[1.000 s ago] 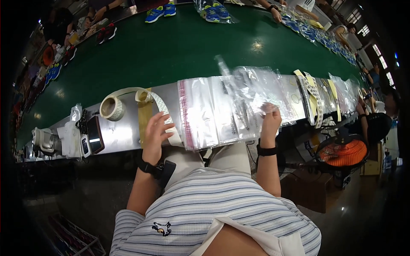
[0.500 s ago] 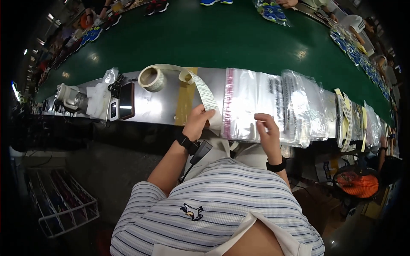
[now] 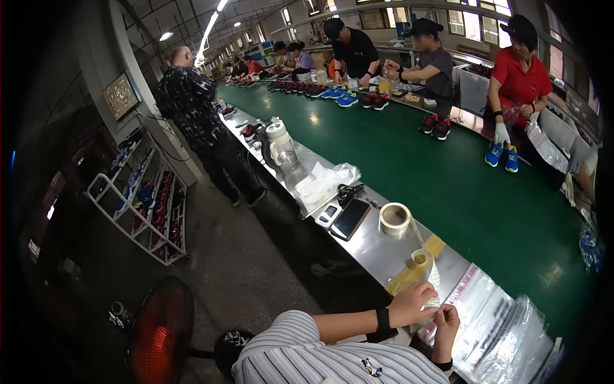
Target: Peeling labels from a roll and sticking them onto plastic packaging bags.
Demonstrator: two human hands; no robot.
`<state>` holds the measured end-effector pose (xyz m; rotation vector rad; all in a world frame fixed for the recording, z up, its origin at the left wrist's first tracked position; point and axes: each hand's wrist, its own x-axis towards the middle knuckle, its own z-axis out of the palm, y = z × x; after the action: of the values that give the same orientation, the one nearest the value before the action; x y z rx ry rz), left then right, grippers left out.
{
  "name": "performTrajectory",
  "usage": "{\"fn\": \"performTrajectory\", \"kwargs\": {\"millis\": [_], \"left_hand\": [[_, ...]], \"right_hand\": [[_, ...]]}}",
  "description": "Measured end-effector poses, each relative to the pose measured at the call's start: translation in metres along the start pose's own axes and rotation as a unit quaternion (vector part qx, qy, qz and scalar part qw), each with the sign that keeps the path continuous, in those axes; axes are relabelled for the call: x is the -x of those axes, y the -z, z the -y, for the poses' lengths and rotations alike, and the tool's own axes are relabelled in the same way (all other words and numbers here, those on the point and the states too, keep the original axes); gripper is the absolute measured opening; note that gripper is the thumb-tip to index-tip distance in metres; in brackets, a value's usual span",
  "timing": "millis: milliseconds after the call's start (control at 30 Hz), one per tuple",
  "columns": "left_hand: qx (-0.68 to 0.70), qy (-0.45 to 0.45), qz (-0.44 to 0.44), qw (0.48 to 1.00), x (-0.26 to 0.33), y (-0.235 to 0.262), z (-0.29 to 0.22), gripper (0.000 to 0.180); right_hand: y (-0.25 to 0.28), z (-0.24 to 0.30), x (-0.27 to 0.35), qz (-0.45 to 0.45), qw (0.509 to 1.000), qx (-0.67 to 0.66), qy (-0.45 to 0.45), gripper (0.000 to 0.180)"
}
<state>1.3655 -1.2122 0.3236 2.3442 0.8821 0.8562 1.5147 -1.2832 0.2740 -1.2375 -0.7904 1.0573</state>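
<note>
My left hand (image 3: 412, 305) has its fingers closed on a pale printed sticker strip (image 3: 435, 276), much of which the hand hides. The strip curls from a roll of stickers (image 3: 395, 232) standing on the metal worktop. My right hand (image 3: 448, 323) meets the left fingertips, its thumb and fingers pinched together. Whatever lies in that pinch is too small to make out. Clear plastic bags (image 3: 476, 313) lie in an overlapping stack close beside the right hand. Brown tape (image 3: 404, 281) runs across the metal under the strip's curl.
Left along the worktop are a phone (image 3: 350, 219), a white device (image 3: 328, 214) and a clear jug (image 3: 281, 147). Past the green conveyor (image 3: 384, 166), several people handle shoes (image 3: 502, 158). A person in a patterned shirt (image 3: 192, 99) stands at left near a shoe rack (image 3: 144, 211). A fan (image 3: 160, 339) is lower left.
The view has swung left and up, bringing co-workers and the shoe rack into sight. My right hand has left its place over the bags and come together with my left hand at the strip.
</note>
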Motion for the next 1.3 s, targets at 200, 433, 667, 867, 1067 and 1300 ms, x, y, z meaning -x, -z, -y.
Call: {"fn": "performTrajectory", "kwargs": {"millis": [200, 433, 667, 867, 1067, 1300], "left_hand": [[0.209, 0.118, -0.016, 0.971, -0.008, -0.025, 0.014, 0.021], [0.245, 0.166, 0.023, 0.955, -0.029, -0.014, 0.029, 0.018], [0.359, 0.208, 0.056, 0.908, -0.015, -0.027, 0.02, 0.017], [0.347, 0.195, 0.003, 0.918, -0.022, -0.018, 0.022, 0.015], [0.089, -0.087, -0.08, 0.989, -0.033, -0.002, 0.019, 0.01], [-0.066, -0.168, 0.234, 0.955, 0.011, -0.057, 0.018, 0.046]], "right_hand": [[-0.009, 0.0, -0.021, 0.005, 1.0, 0.006, 0.017, 0.005], [-0.007, 0.009, -0.019, -0.041, 0.998, 0.05, 0.016, 0.01], [-0.013, 0.006, -0.009, -0.074, 0.976, 0.188, 0.078, 0.017], [-0.006, 0.013, 0.001, -0.09, 0.951, 0.277, 0.102, 0.016], [0.018, 0.004, 0.004, -0.182, 0.866, 0.452, 0.114, 0.022], [0.041, -0.017, -0.006, -0.267, 0.733, 0.608, 0.147, 0.042]]}}
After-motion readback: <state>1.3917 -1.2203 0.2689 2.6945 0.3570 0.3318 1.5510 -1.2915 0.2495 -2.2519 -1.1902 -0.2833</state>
